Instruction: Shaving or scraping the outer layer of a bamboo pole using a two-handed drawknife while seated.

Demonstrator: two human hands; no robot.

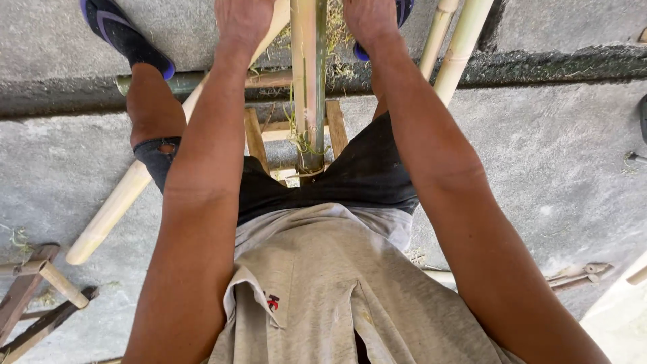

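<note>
A green-yellow bamboo pole [309, 74] runs away from me between my knees, resting on a small wooden stand [256, 138]. My left hand [241, 20] reaches forward at the top edge just left of the pole. My right hand [369, 19] reaches forward just right of it. Both hands are cut off by the frame's top edge, so their fingers and whatever they hold are hidden. Green shavings [303, 138] hang from the pole.
Pale stripped bamboo poles lie to the left [114, 209] and upper right [458, 50]. A wooden frame [34, 296] sits at lower left on the concrete floor [552, 168]. My feet in blue sandals [121, 34] rest near a dark gutter [552, 64].
</note>
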